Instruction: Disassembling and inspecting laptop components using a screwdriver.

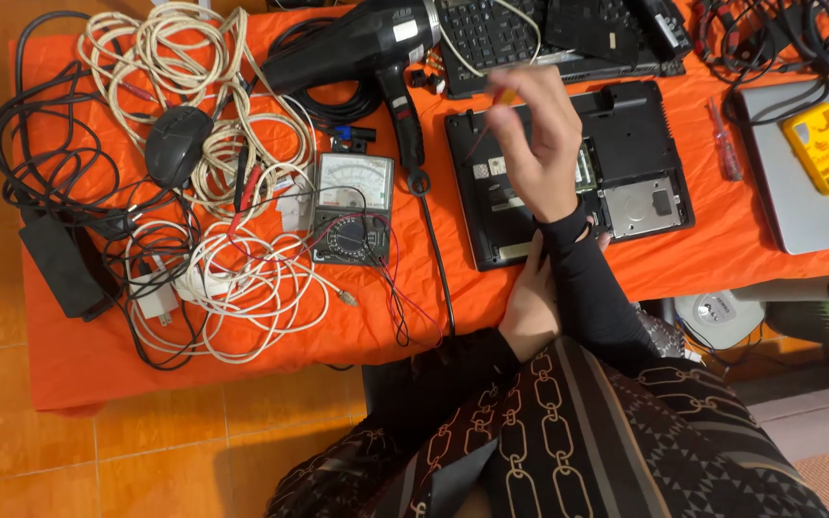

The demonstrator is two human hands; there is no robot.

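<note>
Hovering over the opened laptop base (568,173) is the right hand (537,144), raised a bit above it w/ thumb and fingers pinched together on something small and orange-yellow at the tips, prob a little screwdriver (505,95), but it's blurred so can't say for sure. Left hand (530,302) rests at the front edge of that same laptop base, fingers tucked under the right forearm, so can't tell if they're curled or flat. Both arms in black sleeves.

Laptop base sits bottom-side up on the orange cloth (194,374), cover off, drive and boards showing. Just behind it lies a black keyboard part (491,34). Left of it there's a black hair dryer (357,48), handle pointing toward the person, and an analog multimeter (352,206) w/ red and black leads. Further left: a heap of white cables (232,278), black mouse (177,144), black power brick (61,264). Right side: a red-handled screwdriver (724,144) on the cloth, then a silver laptop (817,211) w/ a yellow plastic tool (827,146) on top.
</note>
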